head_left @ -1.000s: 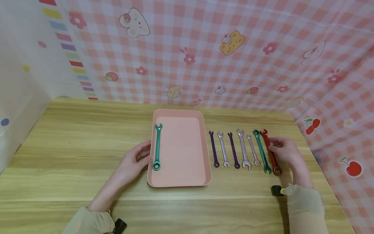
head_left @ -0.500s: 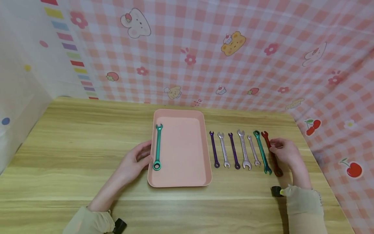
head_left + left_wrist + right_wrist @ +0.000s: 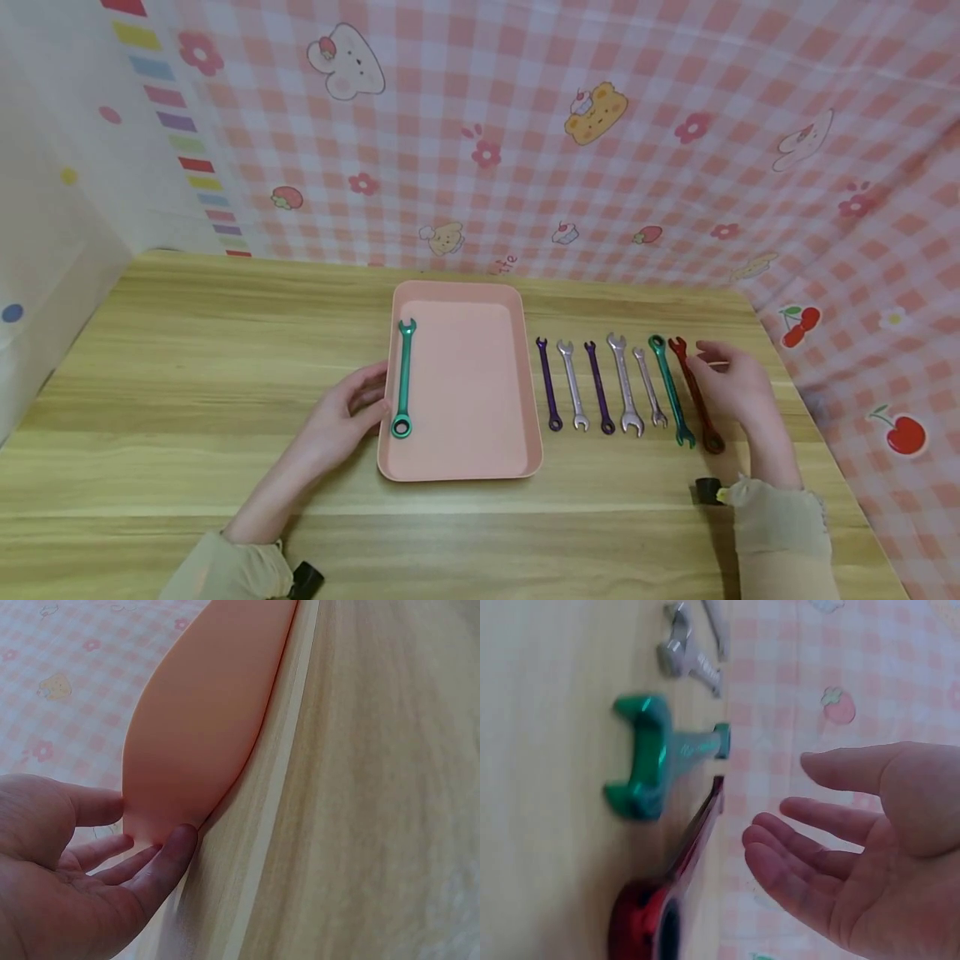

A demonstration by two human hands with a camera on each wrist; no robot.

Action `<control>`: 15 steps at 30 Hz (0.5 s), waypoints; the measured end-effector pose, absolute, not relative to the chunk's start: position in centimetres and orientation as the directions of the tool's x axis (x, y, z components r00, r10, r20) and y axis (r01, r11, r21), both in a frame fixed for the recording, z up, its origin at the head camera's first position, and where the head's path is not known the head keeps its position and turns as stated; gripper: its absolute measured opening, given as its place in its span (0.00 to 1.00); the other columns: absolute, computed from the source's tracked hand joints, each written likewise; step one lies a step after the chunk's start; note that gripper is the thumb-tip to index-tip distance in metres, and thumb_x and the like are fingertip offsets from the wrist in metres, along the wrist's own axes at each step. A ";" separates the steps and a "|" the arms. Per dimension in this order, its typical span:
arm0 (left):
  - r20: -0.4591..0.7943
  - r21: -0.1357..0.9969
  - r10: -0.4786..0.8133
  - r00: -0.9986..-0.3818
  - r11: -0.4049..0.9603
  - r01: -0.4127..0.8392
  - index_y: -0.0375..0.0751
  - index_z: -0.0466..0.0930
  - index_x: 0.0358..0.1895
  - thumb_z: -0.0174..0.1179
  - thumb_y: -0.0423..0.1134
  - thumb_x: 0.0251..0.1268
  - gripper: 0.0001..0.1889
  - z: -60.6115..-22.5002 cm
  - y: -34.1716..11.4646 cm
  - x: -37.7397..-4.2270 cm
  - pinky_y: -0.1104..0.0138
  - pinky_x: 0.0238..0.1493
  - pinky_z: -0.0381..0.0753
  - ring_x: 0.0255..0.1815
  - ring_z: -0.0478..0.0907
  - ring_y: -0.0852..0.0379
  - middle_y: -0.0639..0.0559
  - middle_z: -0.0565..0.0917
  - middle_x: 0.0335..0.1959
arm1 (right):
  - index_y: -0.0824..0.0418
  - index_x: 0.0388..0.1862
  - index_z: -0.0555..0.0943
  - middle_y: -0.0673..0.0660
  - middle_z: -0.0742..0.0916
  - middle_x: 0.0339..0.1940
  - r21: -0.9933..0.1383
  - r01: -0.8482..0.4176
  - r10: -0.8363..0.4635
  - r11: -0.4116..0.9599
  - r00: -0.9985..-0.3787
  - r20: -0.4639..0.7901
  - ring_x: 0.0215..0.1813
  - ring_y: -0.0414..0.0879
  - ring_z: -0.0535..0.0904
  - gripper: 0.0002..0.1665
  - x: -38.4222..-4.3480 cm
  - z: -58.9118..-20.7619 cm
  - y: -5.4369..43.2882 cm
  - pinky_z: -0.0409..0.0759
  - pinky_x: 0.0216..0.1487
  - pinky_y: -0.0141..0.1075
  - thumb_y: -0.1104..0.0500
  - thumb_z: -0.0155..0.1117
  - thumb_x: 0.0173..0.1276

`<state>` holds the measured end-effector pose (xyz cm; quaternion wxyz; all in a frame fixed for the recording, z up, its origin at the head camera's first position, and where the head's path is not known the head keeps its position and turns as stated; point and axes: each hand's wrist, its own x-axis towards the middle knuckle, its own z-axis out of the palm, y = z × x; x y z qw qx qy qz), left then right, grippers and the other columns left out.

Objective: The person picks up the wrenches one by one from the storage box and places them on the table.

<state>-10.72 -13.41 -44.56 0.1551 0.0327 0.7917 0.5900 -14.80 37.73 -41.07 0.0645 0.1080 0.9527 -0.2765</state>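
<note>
A pink tray [image 3: 468, 467] stands mid-table in the head view, with a green ratchet wrench [image 3: 405, 375] lying along its left side. My left hand [image 3: 347, 412] rests its fingertips against the tray's left wall; the left wrist view shows extended fingers touching that wall [image 3: 199, 712]. At the right end of a row lies a red wrench [image 3: 693, 392]. My right hand [image 3: 731, 387] is just right of it. In the right wrist view the right-hand fingers [image 3: 795, 881] are spread and apart from the red wrench [image 3: 656, 900], holding nothing.
Right of the tray, several wrenches line up: purple [image 3: 549, 383], silver [image 3: 573, 383], another purple one [image 3: 598, 387], a large silver one [image 3: 625, 383], a small silver one [image 3: 649, 387] and green [image 3: 672, 387]. A pink checked cloth [image 3: 480, 108] hangs behind the wooden table [image 3: 187, 375].
My right hand has let go of the red wrench, and its fingers have spread and lifted off it. The red wrench has shifted slightly. The left hand and tray have stayed put.
</note>
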 end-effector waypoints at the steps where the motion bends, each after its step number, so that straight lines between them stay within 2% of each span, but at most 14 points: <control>1: -0.208 0.944 0.235 -0.949 0.301 -0.133 0.33 0.60 0.81 0.53 0.30 0.81 0.29 -44.6 -13.4 -10.7 0.70 0.61 0.84 0.77 0.72 0.34 0.30 0.72 0.76 | 0.69 0.79 0.67 0.76 0.77 0.71 -0.522 0.239 0.174 0.819 -0.970 -0.171 0.69 0.72 0.76 0.36 -14.8 -40.9 37.4 0.82 0.65 0.65 0.44 0.48 0.85; 5: -0.209 0.944 0.237 -0.949 0.302 -0.133 0.32 0.60 0.81 0.53 0.30 0.81 0.29 -44.6 -13.5 -10.7 0.69 0.62 0.85 0.77 0.72 0.34 0.30 0.72 0.76 | 0.67 0.78 0.69 0.74 0.79 0.71 -0.553 0.198 0.185 0.810 -0.980 -0.080 0.69 0.71 0.76 0.35 -14.6 -40.4 35.9 0.82 0.63 0.64 0.45 0.50 0.85; 7: -0.210 0.945 0.237 -0.949 0.298 -0.134 0.32 0.60 0.81 0.53 0.30 0.81 0.29 -44.6 -13.4 -10.7 0.67 0.63 0.86 0.77 0.72 0.34 0.29 0.72 0.76 | 0.67 0.76 0.72 0.73 0.81 0.69 -0.568 0.156 0.175 0.808 -0.984 -0.022 0.67 0.69 0.78 0.33 -14.4 -40.1 35.1 0.87 0.58 0.46 0.46 0.53 0.84; 8: -0.210 0.945 0.237 -0.949 0.297 -0.135 0.32 0.60 0.81 0.53 0.30 0.81 0.29 -44.6 -13.4 -10.7 0.66 0.63 0.86 0.77 0.72 0.34 0.29 0.72 0.76 | 0.67 0.75 0.73 0.73 0.83 0.67 -0.575 0.130 0.167 0.808 -0.986 0.011 0.65 0.68 0.80 0.32 -14.4 -39.9 34.7 0.86 0.54 0.35 0.47 0.54 0.84; 11: -0.215 0.946 0.236 -0.948 0.290 -0.143 0.32 0.60 0.81 0.53 0.30 0.81 0.29 -44.6 -13.4 -10.8 0.64 0.64 0.87 0.77 0.72 0.34 0.29 0.72 0.76 | 0.67 0.74 0.75 0.72 0.84 0.65 -0.596 0.074 0.143 0.799 -0.987 0.069 0.64 0.66 0.81 0.31 -14.2 -39.5 33.7 0.71 0.43 0.12 0.48 0.56 0.83; 12: -0.215 0.947 0.236 -0.948 0.287 -0.144 0.32 0.60 0.81 0.53 0.30 0.81 0.29 -44.6 -13.4 -10.8 0.63 0.64 0.87 0.77 0.72 0.34 0.29 0.72 0.76 | 0.67 0.73 0.76 0.72 0.85 0.65 -0.605 0.056 0.135 0.794 -0.987 0.086 0.64 0.65 0.81 0.30 -14.2 -39.3 33.4 0.67 0.41 0.08 0.48 0.57 0.83; 15: -0.215 0.947 0.236 -0.948 0.287 -0.143 0.32 0.60 0.80 0.53 0.30 0.81 0.29 -44.5 -13.4 -10.7 0.63 0.63 0.88 0.77 0.72 0.33 0.29 0.72 0.76 | 0.67 0.72 0.77 0.72 0.85 0.65 -0.621 0.009 0.111 0.784 -0.986 0.126 0.63 0.64 0.82 0.29 -14.2 -39.2 32.3 0.66 0.43 0.05 0.50 0.58 0.82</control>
